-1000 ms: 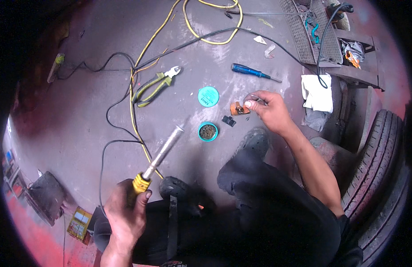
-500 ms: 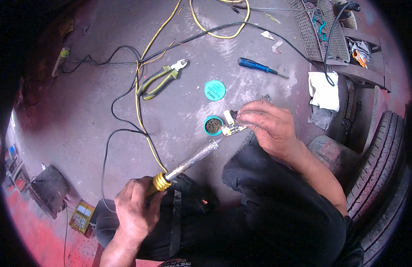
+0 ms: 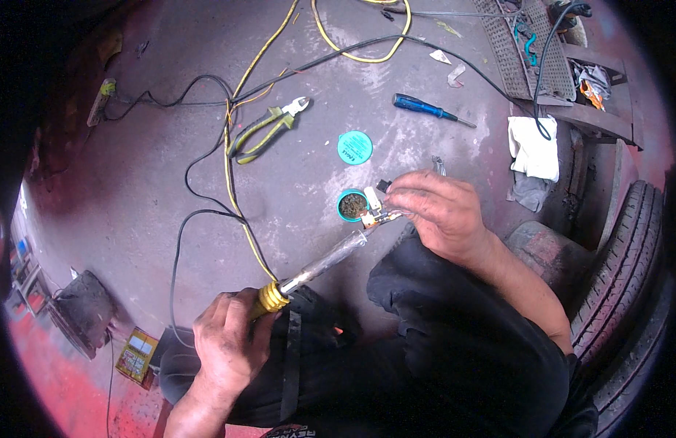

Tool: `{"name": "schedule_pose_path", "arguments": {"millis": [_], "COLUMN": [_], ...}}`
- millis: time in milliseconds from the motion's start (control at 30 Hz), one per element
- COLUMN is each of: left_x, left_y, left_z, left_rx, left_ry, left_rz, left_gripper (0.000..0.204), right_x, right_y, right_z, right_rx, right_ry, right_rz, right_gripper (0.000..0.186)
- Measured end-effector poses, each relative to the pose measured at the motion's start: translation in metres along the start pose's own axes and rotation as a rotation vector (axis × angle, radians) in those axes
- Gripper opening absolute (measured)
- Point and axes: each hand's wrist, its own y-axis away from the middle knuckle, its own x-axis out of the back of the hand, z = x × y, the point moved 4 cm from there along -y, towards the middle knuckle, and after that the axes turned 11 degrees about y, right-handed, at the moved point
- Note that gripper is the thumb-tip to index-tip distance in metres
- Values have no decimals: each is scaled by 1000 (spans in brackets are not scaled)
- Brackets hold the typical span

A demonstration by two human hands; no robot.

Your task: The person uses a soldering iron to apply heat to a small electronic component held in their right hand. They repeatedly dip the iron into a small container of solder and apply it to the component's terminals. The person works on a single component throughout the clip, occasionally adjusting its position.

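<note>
My left hand [image 3: 232, 342] is closed round the yellow handle of a soldering iron [image 3: 327, 261], whose metal barrel points up and to the right. Its tip reaches a small circuit board [image 3: 380, 217] with white and black parts on it. Between thumb and fingers, my right hand [image 3: 444, 212] pinches that board; the fingers hide its right end. Just left of the board, an open round teal tin [image 3: 352, 206] with dark, grainy stuff inside stands on the floor. The tin's teal lid [image 3: 354, 148] lies flat beyond it.
Yellow-handled cutting pliers [image 3: 272, 129] and a blue screwdriver [image 3: 433, 109] lie farther off. Yellow and black cables [image 3: 228, 168] run along the left. A white cloth [image 3: 533, 150], a metal crate [image 3: 531, 51] and a tyre [image 3: 619, 263] are on the right. A yellow box [image 3: 137, 355] stands at lower left.
My left hand and the soldering iron have shifted slightly to the right and the barrel's end is closer to the board. The board has tilted a little in my right hand.
</note>
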Motion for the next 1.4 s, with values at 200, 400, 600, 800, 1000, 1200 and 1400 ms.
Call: {"name": "schedule_pose_path", "arguments": {"millis": [200, 400, 600, 800, 1000, 1200, 1400], "left_x": [-1, -2, -2, -1, 3, 10, 27], "left_y": [0, 0, 0, 0, 5, 10, 11], "left_z": [0, -2, -1, -3, -4, -15, -18], "left_rx": [12, 17, -10, -7, -15, 63, 218], "left_ry": [-11, -15, -24, -40, -34, 85, 71], "left_rz": [-4, -10, 6, 9, 32, 85, 248], "left_gripper": [37, 37, 38, 39, 38, 37, 35], "right_x": [1, -4, -1, -2, -6, -7, -28], "right_y": [-3, -1, -4, -4, 1, 2, 39], "right_z": [-4, -2, -5, -4, 2, 11, 91], "right_rx": [2, 7, -6, -3, -13, -202, -1080], "right_ry": [-7, -11, 8, 5, 5, -22, -349], "right_rz": [-45, -10, -57, -61, -12, -37, -160], "right_gripper": [33, 33, 31, 32, 38, 23, 19]}}
